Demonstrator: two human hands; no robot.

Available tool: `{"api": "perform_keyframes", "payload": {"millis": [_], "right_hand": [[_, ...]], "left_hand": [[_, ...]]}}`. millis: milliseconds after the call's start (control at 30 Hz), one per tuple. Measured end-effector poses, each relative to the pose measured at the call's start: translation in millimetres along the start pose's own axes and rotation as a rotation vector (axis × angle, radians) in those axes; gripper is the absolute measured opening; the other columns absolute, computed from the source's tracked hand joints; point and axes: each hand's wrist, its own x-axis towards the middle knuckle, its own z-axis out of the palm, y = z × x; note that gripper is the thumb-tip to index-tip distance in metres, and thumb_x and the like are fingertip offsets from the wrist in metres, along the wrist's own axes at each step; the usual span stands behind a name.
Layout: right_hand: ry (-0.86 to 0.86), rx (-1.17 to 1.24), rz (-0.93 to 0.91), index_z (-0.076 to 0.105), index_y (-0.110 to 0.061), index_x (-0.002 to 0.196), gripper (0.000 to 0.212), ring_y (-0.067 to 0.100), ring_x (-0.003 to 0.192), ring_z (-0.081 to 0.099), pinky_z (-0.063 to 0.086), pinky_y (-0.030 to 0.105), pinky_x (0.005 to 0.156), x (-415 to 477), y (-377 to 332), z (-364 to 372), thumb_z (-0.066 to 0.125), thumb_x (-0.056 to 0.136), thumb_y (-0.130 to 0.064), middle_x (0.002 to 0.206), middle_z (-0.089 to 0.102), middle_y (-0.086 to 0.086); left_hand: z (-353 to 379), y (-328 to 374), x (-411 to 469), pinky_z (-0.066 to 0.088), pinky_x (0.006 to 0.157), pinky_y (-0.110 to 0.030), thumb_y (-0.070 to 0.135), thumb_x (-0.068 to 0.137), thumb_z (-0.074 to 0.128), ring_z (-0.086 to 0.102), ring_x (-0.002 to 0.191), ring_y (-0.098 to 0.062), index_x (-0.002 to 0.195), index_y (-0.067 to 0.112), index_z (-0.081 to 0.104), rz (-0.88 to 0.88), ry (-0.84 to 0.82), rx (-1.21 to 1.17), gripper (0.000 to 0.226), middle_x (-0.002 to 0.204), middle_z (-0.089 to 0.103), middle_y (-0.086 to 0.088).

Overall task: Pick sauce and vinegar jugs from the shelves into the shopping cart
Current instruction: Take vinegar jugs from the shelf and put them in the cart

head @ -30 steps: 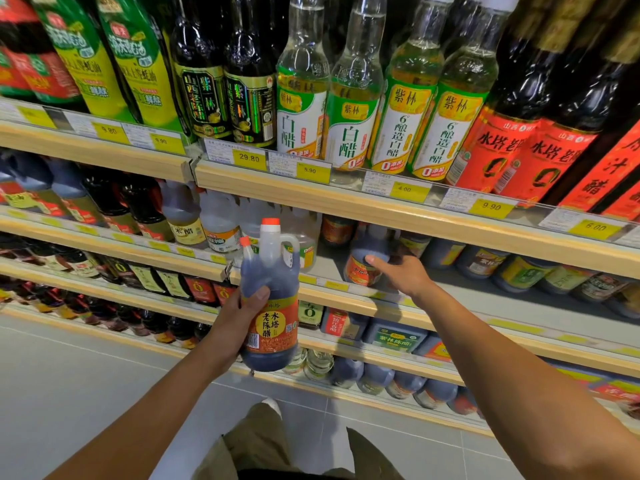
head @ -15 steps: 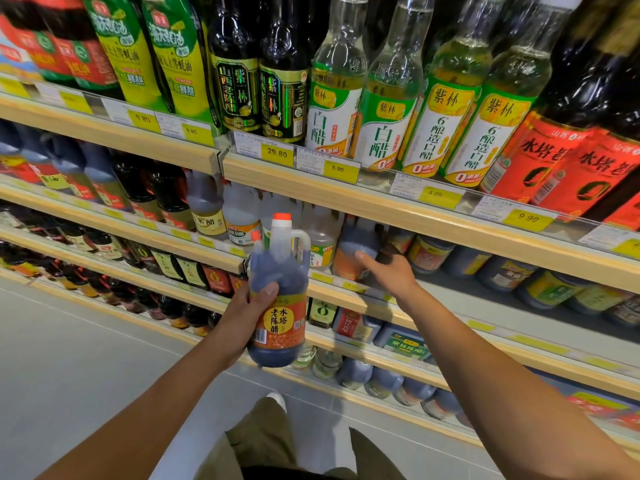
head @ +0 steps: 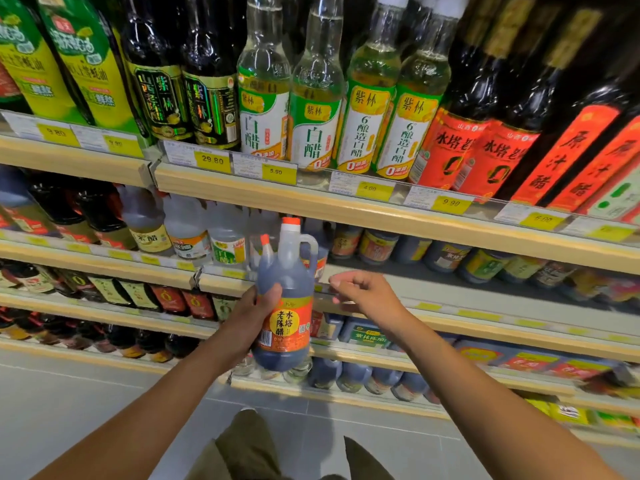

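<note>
The right hand [head: 367, 294] has come back from the second shelf [head: 467, 289], where half a second ago it reached in among the jugs. It now hangs in front of the shelf edge, holding nothing, fingers loosely curled and thumb near the fingertips, just beside the vinegar jug [head: 285, 306]. The left hand [head: 251, 317] still wraps that jug by its body, thumb across the front above the orange label, fingers behind. The jug stands upright in the air before the shelves, dark liquid inside, orange cap on top, its handle turned toward the right hand. It sits nearer the middle of the view than before. The shopping cart is not in sight.
</note>
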Motion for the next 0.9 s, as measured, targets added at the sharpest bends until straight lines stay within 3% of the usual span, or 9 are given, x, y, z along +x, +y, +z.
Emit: {"api": "perform_keyframes", "payload": {"millis": [100, 233, 367, 567, 667, 800, 900], "right_hand": [[-0.068, 0.046, 0.044, 0.074, -0.004, 0.107, 0.020, 0.013, 0.074, 0.068, 0.057, 0.031, 0.074, -14, -4, -1, 0.064, 0.099, -0.019, 0.092, 0.074, 0.011], [-0.075, 0.102, 0.070, 0.070, 0.005, 0.112, 0.027, 0.019, 0.075, 0.066, 0.055, 0.030, 0.071, -23, -4, -7, 0.056, 0.104, -0.017, 0.085, 0.073, 0.010], [-0.065, 0.140, 0.083, 0.069, 0.006, 0.115, 0.029, 0.025, 0.082, 0.064, 0.056, 0.027, 0.068, -28, -4, -14, 0.054, 0.105, -0.018, 0.093, 0.071, 0.015], [-0.109, 0.160, 0.104, 0.070, -0.002, 0.117, 0.032, 0.027, 0.090, 0.064, 0.054, 0.036, 0.079, -32, -1, -18, 0.056, 0.104, -0.026, 0.102, 0.072, 0.019], [-0.198, 0.174, 0.120, 0.070, -0.011, 0.120, 0.034, 0.022, 0.096, 0.065, 0.052, 0.038, 0.084, -38, -4, -18, 0.063, 0.097, -0.036, 0.106, 0.073, 0.009], [-0.336, 0.218, 0.162, 0.061, -0.021, 0.133, 0.048, 0.022, 0.119, 0.066, 0.052, 0.045, 0.101, -41, -1, -15, 0.069, 0.088, -0.036, 0.128, 0.069, 0.007], [-0.337, 0.152, 0.141, 0.061, -0.028, 0.133, 0.049, 0.023, 0.120, 0.066, 0.051, 0.045, 0.102, -37, 0, -12, 0.074, 0.087, -0.036, 0.128, 0.070, 0.005]], "left_hand": [[17, 1, 5, 0.056, 0.095, -0.051, 0.086, 0.053, 0.075, 0.072, 0.107, -0.030, 0.134, 0.020, 0.055, -0.019, -0.036, 0.005, 0.107, 0.117, 0.074, -0.009], [33, 0, 6, 0.055, 0.096, -0.050, 0.068, 0.078, 0.061, 0.072, 0.107, -0.029, 0.134, 0.018, 0.055, -0.053, -0.086, 0.010, 0.076, 0.116, 0.074, -0.010], [41, 2, 7, 0.055, 0.097, -0.051, 0.070, 0.074, 0.064, 0.071, 0.108, -0.031, 0.134, 0.015, 0.055, -0.088, -0.122, -0.005, 0.082, 0.117, 0.073, -0.013], [47, 3, 6, 0.059, 0.082, -0.038, 0.066, 0.079, 0.065, 0.073, 0.104, -0.026, 0.129, 0.020, 0.056, -0.085, -0.114, -0.041, 0.068, 0.113, 0.076, -0.008], [48, 2, 7, 0.060, 0.081, -0.036, 0.057, 0.089, 0.062, 0.073, 0.105, -0.026, 0.128, 0.020, 0.056, -0.085, -0.123, -0.067, 0.054, 0.113, 0.076, -0.007], [52, -2, 8, 0.058, 0.090, -0.046, 0.049, 0.091, 0.064, 0.070, 0.111, -0.033, 0.130, 0.017, 0.057, -0.068, -0.141, -0.124, 0.051, 0.119, 0.073, -0.014], [56, -4, 9, 0.057, 0.091, -0.047, 0.044, 0.087, 0.062, 0.069, 0.113, -0.034, 0.135, 0.017, 0.054, -0.061, -0.160, -0.158, 0.056, 0.123, 0.071, -0.015]]}}
